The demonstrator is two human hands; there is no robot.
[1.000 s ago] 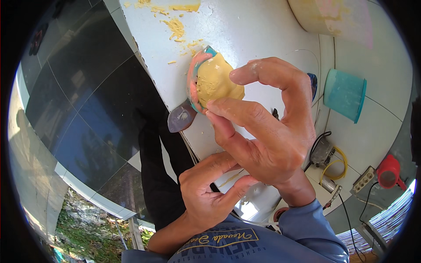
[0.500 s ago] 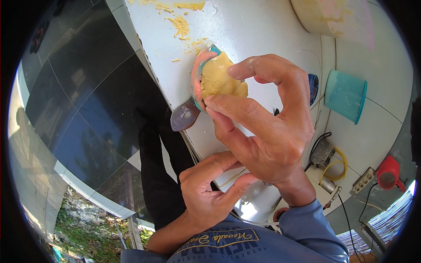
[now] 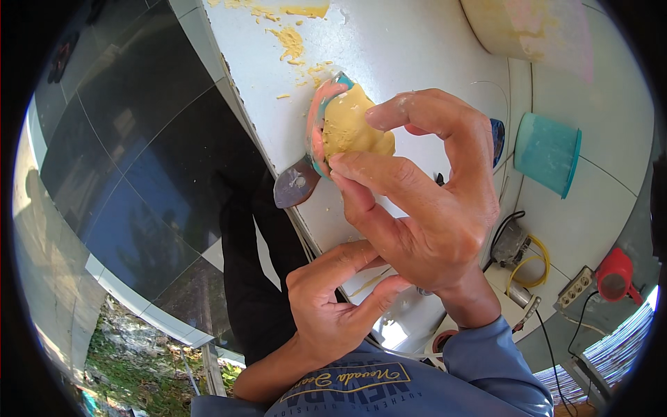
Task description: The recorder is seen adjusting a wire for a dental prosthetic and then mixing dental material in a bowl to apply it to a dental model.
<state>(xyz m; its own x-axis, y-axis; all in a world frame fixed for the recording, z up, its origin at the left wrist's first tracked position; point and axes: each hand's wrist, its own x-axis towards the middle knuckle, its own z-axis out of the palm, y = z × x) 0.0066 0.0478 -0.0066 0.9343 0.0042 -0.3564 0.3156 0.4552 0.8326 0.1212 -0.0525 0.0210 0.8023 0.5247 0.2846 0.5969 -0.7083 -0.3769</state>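
Observation:
A lumpy yellow putty-like mass (image 3: 354,121) sits in a pink-and-teal rimmed piece (image 3: 317,128) on the white worktop (image 3: 361,35). My right hand (image 3: 431,201) reaches over it, its thumb and index tips pinched at the mass's lower left edge and another finger curled over its right side. My left hand (image 3: 333,306) is lower, near the worktop's front edge, with thumb and index apart; some of its fingertips are hidden behind my right hand. A purple-grey flat piece (image 3: 292,186) lies just left of the yellow mass.
Yellow scraps (image 3: 290,43) lie on the worktop. A translucent container (image 3: 521,28) stands at upper right. Beyond are a turquoise bucket (image 3: 545,153), a grey device (image 3: 511,247) with a yellow hose, a power strip (image 3: 575,285) and a red jug (image 3: 615,274). Dark floor tiles (image 3: 139,139) are left.
The yellow mass, its rimmed piece and the scraps appear slightly farther right. My right hand's fingertips have shifted slightly along with the mass; my left hand is nearly unchanged.

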